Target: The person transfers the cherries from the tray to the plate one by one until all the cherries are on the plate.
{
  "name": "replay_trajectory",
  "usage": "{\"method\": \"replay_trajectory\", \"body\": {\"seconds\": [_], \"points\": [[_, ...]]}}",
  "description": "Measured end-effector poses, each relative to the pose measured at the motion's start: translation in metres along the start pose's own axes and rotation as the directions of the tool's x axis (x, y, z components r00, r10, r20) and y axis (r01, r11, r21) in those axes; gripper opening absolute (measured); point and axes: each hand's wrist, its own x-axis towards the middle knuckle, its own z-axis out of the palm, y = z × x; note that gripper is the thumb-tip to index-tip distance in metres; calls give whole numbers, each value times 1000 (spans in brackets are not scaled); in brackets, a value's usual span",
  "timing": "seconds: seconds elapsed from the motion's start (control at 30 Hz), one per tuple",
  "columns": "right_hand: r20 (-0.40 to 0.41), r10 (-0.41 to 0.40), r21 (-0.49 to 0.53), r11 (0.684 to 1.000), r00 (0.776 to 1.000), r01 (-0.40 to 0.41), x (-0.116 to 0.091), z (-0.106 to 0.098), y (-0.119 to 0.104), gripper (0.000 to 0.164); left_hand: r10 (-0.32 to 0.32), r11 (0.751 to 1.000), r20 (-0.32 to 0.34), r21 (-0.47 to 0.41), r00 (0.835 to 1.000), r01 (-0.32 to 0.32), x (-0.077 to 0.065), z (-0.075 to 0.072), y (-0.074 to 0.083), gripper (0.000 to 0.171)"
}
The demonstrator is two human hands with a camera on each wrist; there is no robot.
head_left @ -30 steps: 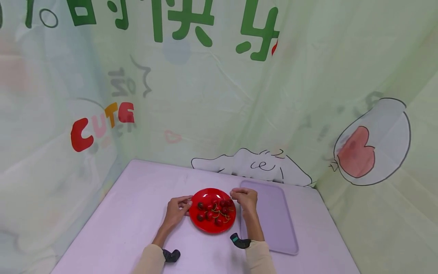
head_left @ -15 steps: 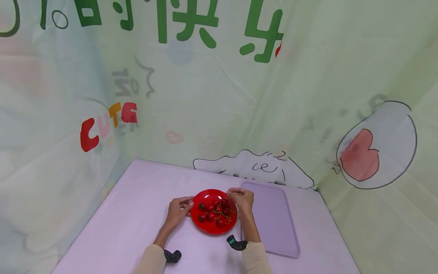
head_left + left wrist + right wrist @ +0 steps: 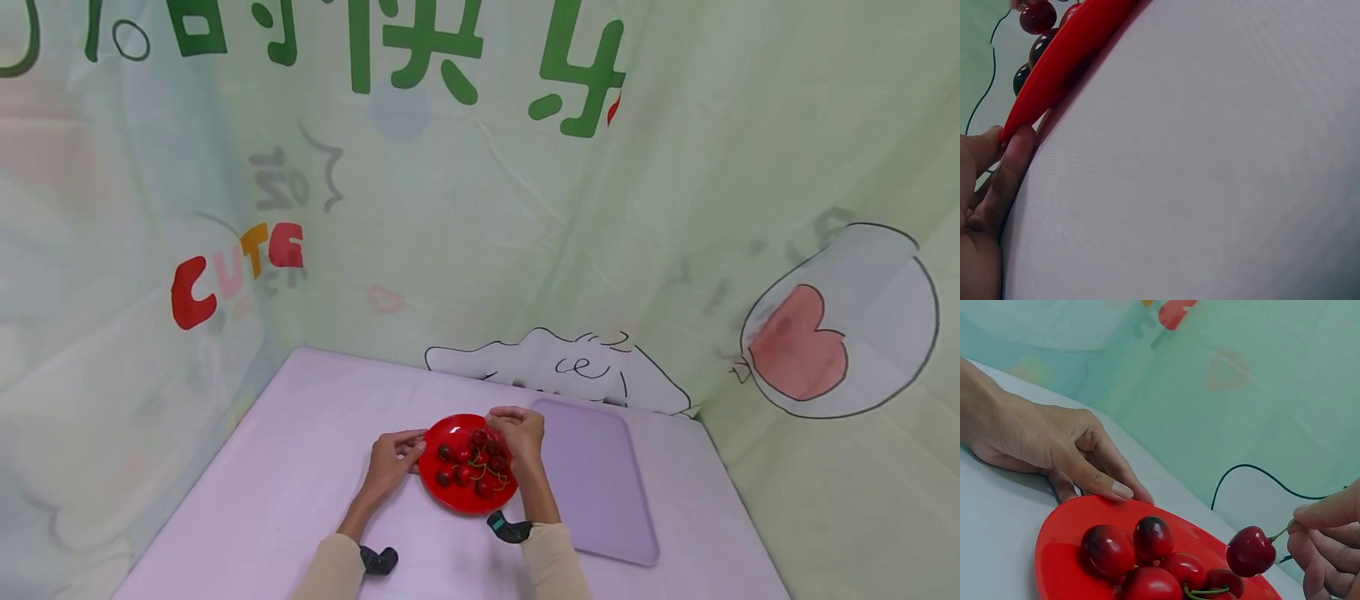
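A red plate (image 3: 455, 427) bearing several dark red cherries (image 3: 1152, 584), some with green stems, lies on the table. At its left rim, my left hand (image 3: 392, 461) pinches the edge between thumb and fingers; the left wrist view shows the thumb above and a finger beneath the rim. My right hand (image 3: 522, 432) is over the plate's upper right side. Between its thumb and index finger it pinches the stem of a single cherry (image 3: 1251, 551), which hangs above the others in the right wrist view.
A shallow purple tray (image 3: 600, 483) lies on the table just right of the plate, behind my right forearm. The pale table (image 3: 300, 467) meets a printed curtain (image 3: 450, 208) at the back and both sides.
My right hand has moved left, from beside the plate's right rim to over the plate, carrying the cherry. My left hand keeps its hold on the rim. The head view has shifted slightly.
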Motion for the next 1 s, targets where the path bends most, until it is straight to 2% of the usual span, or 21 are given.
{"method": "replay_trajectory", "body": {"seconds": [0.27,0.43,0.77,1.0], "points": [[9,2,-24,1000,1000,-2,-6,7,-4,16,5,1000,11,6,1000,-5,-2,1,0,30],[10,-20,-71,997,1000,20,-2,15,3,16,-20,1000,10,24,1000,19,0,1,-3,30],[-8,-53,-124,991,999,51,6,31,16,10,6,1000,17,-4,1000,-6,-2,-2,-2,30],[1,-124,-196,973,992,122,8,40,21,6,18,1000,21,-14,1000,-18,-1,-3,-5,30]]}}
